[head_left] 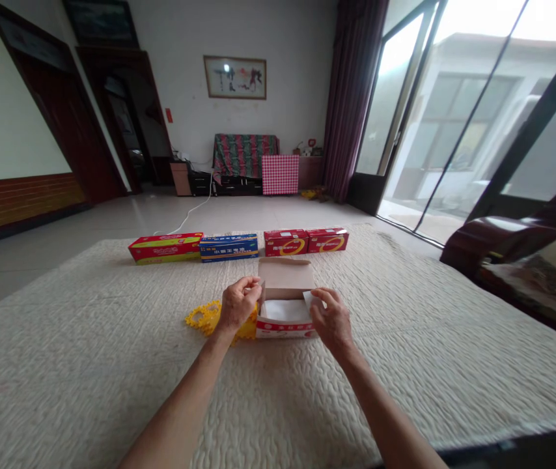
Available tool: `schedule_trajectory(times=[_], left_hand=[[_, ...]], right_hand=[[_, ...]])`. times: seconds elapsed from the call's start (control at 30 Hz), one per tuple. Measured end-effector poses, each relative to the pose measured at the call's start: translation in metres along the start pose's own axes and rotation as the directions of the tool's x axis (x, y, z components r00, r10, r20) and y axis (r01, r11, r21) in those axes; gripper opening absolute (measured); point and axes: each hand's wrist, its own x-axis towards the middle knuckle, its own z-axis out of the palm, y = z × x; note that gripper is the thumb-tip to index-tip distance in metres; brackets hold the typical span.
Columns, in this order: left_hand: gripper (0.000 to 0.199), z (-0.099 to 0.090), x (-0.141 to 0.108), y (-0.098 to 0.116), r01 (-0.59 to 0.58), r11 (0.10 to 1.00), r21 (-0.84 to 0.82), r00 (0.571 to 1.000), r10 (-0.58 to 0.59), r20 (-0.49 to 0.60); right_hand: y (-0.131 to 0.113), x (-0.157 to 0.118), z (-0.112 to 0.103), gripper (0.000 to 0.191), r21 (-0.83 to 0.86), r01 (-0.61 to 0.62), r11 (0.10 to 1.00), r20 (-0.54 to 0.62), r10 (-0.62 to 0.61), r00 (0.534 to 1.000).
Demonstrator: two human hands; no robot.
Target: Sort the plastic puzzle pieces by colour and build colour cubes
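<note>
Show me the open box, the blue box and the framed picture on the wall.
Open box [285,327]: head view, red-and-white front.
Blue box [229,251]: head view, front side.
Framed picture [236,78]: head view, middle.

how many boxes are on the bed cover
5. Four closed ones form a row: a red-and-green box, a blue box, a red box and another red box. The open box is nearer, between the two hands. Anything behind the row could be hidden.

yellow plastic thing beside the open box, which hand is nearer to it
Left. The left hand is over the yellow plastic thing, hiding part of it; the right hand is across the open box, at its right side.
</note>
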Motion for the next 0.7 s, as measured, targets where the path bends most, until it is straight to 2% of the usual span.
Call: schedule_trajectory(times=[0.13,0.27,0.4,0.5,0.7], left_hand=[[0.051,0.006,0.007,-0.003,-0.180,0.954,0.238,0.984,0.171,0.058],[0.069,0.010,0.016,-0.006,-0.189,0.927,0.325,0.982,0.173,0.078],[0.080,0.013,0.023,-0.013,-0.142,0.947,0.290,0.986,0.109,0.125],[0.081,0.017,0.024,-0.022,-0.142,0.964,0.226,0.987,0.122,0.102],[0.067,0.022,0.021,-0.029,-0.216,0.969,0.116,0.976,0.211,0.059]], right_hand=[[0.007,0.007,0.002,0.042,0.002,-0.070,0.998,0.020,0.070,0.997],[0.010,0.011,0.001,0.055,0.078,-0.184,0.980,0.095,0.176,0.980],[0.011,0.013,0.001,0.061,0.153,-0.257,0.954,0.156,0.233,0.960],[0.012,0.013,0.002,0.066,0.237,-0.274,0.932,0.161,0.240,0.957],[0.005,0.017,0.001,0.078,0.311,-0.278,0.909,0.116,0.255,0.960]])
